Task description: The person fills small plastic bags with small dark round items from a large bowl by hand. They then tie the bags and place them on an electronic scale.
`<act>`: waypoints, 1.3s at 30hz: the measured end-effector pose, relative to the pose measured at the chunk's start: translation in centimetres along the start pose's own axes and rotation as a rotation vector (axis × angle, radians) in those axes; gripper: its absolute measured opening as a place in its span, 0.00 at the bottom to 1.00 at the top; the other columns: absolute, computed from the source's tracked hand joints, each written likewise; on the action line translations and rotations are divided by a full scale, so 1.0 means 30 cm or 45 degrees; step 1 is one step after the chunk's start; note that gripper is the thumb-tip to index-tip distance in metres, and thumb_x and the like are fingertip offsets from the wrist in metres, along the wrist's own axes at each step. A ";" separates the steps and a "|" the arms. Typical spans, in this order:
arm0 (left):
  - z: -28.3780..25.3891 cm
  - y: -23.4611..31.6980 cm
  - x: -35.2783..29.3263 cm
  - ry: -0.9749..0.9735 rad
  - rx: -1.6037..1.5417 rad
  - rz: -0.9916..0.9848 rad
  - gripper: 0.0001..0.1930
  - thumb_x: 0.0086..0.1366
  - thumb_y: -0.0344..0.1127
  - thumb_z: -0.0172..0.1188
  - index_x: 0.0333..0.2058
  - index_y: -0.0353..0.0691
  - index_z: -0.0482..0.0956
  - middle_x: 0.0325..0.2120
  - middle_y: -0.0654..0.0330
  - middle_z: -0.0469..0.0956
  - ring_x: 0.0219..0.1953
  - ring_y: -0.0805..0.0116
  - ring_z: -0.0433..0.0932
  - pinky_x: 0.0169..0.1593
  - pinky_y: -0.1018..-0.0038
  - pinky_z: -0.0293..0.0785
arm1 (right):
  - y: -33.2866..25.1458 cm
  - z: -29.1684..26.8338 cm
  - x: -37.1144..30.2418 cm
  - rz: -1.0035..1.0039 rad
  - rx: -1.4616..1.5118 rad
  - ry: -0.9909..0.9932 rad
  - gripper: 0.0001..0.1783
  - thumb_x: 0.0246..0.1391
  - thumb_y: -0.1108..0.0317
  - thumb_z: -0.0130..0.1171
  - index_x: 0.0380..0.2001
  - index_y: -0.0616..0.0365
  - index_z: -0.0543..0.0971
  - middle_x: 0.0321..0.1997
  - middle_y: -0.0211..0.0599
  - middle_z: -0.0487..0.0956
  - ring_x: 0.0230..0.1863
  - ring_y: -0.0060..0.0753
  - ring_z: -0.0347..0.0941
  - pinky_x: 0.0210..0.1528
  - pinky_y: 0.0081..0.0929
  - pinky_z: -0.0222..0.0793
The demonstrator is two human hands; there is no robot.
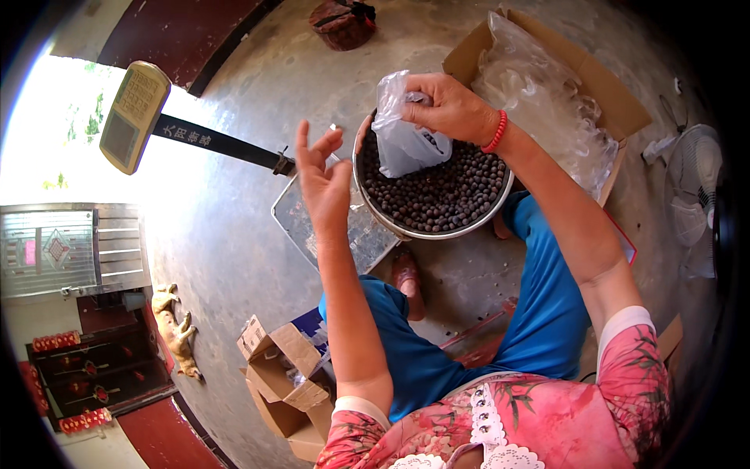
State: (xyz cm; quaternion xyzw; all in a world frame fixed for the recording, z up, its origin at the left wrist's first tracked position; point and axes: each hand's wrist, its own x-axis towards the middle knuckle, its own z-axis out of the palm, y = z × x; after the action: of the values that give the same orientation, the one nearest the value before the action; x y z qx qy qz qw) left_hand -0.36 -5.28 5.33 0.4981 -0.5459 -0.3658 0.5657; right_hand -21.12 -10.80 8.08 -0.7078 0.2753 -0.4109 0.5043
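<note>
A clear plastic bag [402,144] hangs by its top from my right hand [453,109], whose fingers are closed on it. Its lower end rests over dark round balls [461,191], like nuts or dried fruit, that fill a round metal-rimmed tub [449,236]. How much the bag contains is hard to make out. To the left of the tub my left hand [324,176] is raised with its fingers spread, holding nothing. It is in front of the flat platform [289,211] of a floor scale.
The scale's display [134,117] stands on a black post at left. A carton [609,94] of clear plastic bags [531,86] is at right, near a fan [695,172]. Open cardboard boxes [293,352] lie lower left. A dog [176,328] lies farther left; a round dark-red stool [341,25] is at the back.
</note>
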 end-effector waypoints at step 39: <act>0.009 -0.195 -0.068 -0.519 0.460 0.009 0.50 0.37 0.44 0.67 0.57 0.34 0.51 0.53 0.44 0.59 0.57 0.52 0.57 0.59 0.69 0.51 | 0.325 0.137 -0.086 0.612 -0.236 -0.325 0.16 0.44 0.70 0.57 0.39 0.59 0.72 0.37 0.34 0.74 0.39 0.30 0.69 0.39 0.28 0.67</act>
State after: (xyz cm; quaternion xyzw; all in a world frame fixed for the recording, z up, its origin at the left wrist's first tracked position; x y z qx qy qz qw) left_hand -0.14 -4.76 -0.82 0.5050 -0.7067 -0.3532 0.3474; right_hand -18.66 -10.04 -2.49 -0.7113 0.4059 -0.1601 0.5511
